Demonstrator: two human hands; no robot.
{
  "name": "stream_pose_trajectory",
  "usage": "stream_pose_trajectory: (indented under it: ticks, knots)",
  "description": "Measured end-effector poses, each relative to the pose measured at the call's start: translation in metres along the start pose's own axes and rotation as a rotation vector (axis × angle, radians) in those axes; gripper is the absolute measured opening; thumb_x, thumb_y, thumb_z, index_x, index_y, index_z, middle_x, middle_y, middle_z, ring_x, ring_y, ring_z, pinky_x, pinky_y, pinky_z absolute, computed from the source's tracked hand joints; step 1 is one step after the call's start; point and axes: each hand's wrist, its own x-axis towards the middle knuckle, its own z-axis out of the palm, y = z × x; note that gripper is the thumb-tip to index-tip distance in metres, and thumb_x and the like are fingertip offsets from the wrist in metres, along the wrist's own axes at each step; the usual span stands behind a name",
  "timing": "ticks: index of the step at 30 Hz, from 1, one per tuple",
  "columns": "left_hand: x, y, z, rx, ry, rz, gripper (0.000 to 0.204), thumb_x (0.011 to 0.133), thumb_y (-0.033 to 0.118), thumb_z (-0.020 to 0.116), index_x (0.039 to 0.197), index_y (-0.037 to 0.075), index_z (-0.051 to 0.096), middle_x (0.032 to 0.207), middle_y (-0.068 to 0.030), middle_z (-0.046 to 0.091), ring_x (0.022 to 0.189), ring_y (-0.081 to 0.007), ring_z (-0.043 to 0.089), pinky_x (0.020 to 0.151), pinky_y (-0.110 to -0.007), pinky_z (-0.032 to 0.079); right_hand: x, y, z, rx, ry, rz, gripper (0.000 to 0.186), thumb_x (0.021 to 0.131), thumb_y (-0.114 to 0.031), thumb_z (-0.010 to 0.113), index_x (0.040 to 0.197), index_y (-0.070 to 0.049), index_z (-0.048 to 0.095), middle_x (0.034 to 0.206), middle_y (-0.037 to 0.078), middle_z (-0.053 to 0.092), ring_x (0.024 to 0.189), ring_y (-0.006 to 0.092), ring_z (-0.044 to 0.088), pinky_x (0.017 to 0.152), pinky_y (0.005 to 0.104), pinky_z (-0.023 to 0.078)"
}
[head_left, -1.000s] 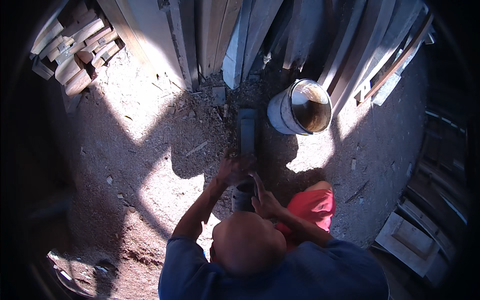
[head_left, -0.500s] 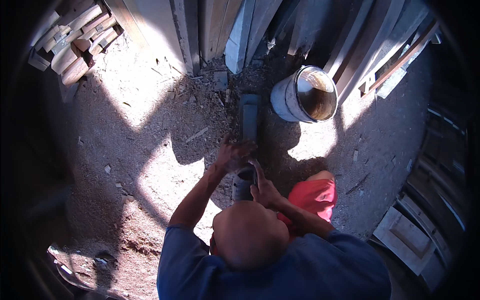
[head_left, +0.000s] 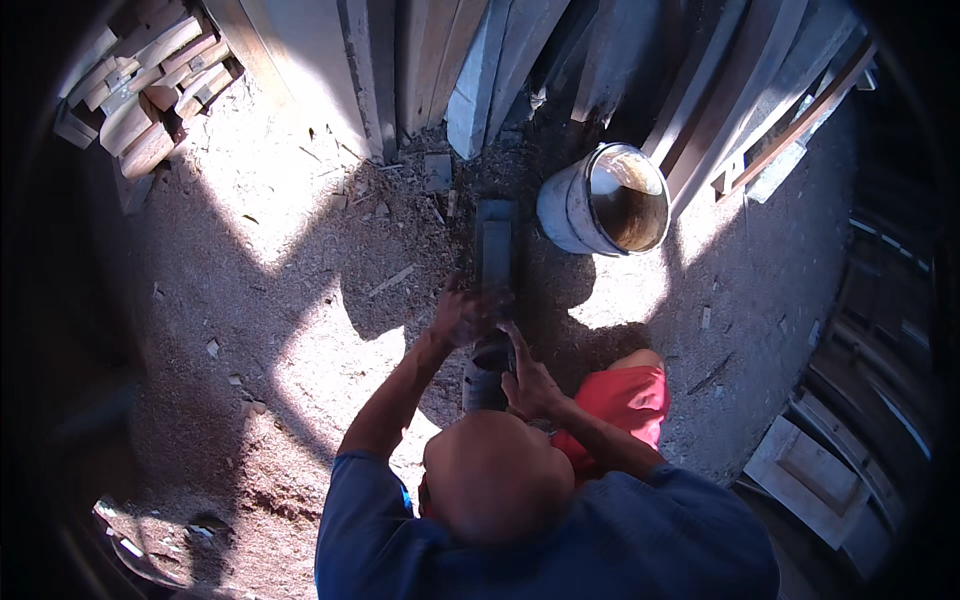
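A long, narrow dark grey block (head_left: 496, 250) lies on the ground in front of me, pointing away. My left hand (head_left: 465, 315) reaches over its near part, palm down. One finger or thumb sticks up; the others are smeared by motion. Close to it on the right, my right hand (head_left: 533, 385) is closed, with its index finger stretched forward towards the left fingers. What it grips is dark and mostly hidden, so I cannot make it out. Below the hands, a dark, rounded grey piece (head_left: 483, 385) continues in line with the block.
A whitish bucket (head_left: 575, 210) holding brownish liquid stands right of the block. Long boards (head_left: 420, 70) lean along the far side. Cut wood pieces (head_left: 130, 120) are stacked far left. A panelled wooden piece (head_left: 810, 480) lies at right. Shavings cover the ground (head_left: 230, 330).
The whole view has shifted slightly, with the bucket and block a little lower in the picture. Both hands keep nearly the same place, and the left fingers stay blurred.
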Motion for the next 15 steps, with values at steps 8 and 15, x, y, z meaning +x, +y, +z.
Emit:
stream_pose_trajectory:
  ticks: [8, 15]
  knots:
    - [0.068, -0.045, -0.052, -0.160, -0.094, 0.020, 0.060, 0.074, 0.036, 0.091, 0.130, 0.022, 0.075, 0.133, 0.0014, 0.074, 0.127, -0.0207, 0.067, 0.115, -0.057, 0.041, 0.060, -0.092, -0.078, 0.230, -0.270, 0.405, 0.095, 0.095, -0.014, 0.053, 0.169, -0.019, -0.007, 0.096, 0.023, 0.071, 0.081, 0.0363, 0.073, 0.078, 0.0501, 0.060]
    - [0.003, -0.007, 0.005, -0.042, 0.084, 0.081, 0.043, 0.085, 0.040, 0.082, 0.124, 0.023, 0.077, 0.131, 0.0008, 0.075, 0.124, -0.0171, 0.069, 0.113, -0.053, 0.041, 0.005, -0.007, 0.000, 0.018, -0.038, 0.180, 0.098, 0.093, -0.013, 0.057, 0.168, -0.017, -0.005, 0.103, 0.033, 0.069, 0.095, 0.0458, 0.071, 0.082, 0.0533, 0.058]
